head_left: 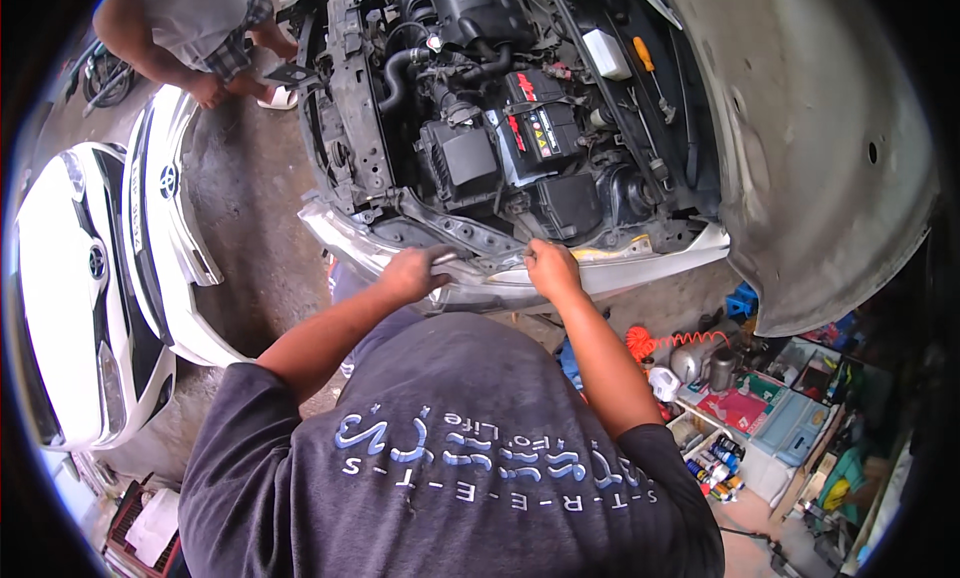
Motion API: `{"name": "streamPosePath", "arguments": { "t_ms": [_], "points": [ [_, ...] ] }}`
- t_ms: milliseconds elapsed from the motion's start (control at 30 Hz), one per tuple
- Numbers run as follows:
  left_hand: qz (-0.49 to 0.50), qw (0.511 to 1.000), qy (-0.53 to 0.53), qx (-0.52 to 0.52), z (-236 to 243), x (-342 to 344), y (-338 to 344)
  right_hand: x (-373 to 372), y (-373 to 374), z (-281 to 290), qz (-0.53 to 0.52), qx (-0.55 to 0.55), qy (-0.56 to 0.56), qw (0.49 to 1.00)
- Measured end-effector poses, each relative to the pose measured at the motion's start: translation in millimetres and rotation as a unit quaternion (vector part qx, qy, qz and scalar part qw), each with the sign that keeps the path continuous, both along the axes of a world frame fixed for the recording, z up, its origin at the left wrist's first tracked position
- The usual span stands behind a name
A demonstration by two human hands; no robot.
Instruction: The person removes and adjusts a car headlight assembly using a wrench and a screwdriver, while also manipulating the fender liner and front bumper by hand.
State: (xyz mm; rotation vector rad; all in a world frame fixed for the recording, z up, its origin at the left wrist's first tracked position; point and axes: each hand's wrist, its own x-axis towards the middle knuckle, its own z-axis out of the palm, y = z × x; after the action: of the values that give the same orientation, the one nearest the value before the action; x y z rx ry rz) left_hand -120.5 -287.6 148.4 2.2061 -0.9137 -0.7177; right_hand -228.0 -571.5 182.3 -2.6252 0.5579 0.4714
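Observation:
My left hand (pixel 412 275) is at the front corner of a car, its fingers curled at the rear part of a clear, silvery headlight (pixel 345 240). To its right, my right hand (pixel 552 269) has its fingers bent over the upper edge of the white fender (pixel 640 268). Part of the grip of both hands is hidden. Beyond the hands lies the open engine bay, with a black battery (pixel 540 118), a black air filter box (pixel 460 158) and a black fuse box cover (pixel 565 203).
An orange-handled screwdriver (pixel 645 56) and a white box (pixel 606 55) lie by the windshield base. Two white bumpers (pixel 60 278) stand on the floor at left, near another person (pixel 190 28). A coiled orange air hose (pixel 690 340) and tool trays (pixel 790 428) are at right.

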Motion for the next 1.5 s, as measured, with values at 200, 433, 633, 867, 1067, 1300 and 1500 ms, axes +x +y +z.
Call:
{"name": "streamPosePath", "arguments": {
  "t_ms": [200, 433, 633, 867, 1067, 1300, 1500],
  "points": [
    [-0.065, 0.998, -0.023, 0.014, -7, -3, -99, 11, 2, -8, 0.029, -0.02, 0.023, 0.999],
    [-0.135, 0.988, 0.001, 0.079, -1, 13, -121, 9, 6, -8, -0.008, -0.033, 0.022, 0.999],
    [-0.094, 0.994, 0.027, 0.053, -11, 14, -127, 16, 8, -11, -0.031, -0.051, 0.033, 0.998],
    [0.096, 0.903, 0.418, 0.004, -31, 41, -122, -2, 5, -7, -0.059, 0.007, -0.075, 0.995],
    [0.063, 0.743, 0.666, -0.026, 24, 23, -113, -44, 11, 8, -0.372, 0.545, -0.051, 0.75],
    [0.024, 0.778, 0.628, -0.009, 51, -18, -121, -29, 56, 10, -0.425, 0.627, -0.094, 0.646],
    [0.064, 0.761, 0.645, -0.031, 50, -38, -120, -35, 65, 15, -0.462, 0.668, -0.183, 0.553]
  ]
}}
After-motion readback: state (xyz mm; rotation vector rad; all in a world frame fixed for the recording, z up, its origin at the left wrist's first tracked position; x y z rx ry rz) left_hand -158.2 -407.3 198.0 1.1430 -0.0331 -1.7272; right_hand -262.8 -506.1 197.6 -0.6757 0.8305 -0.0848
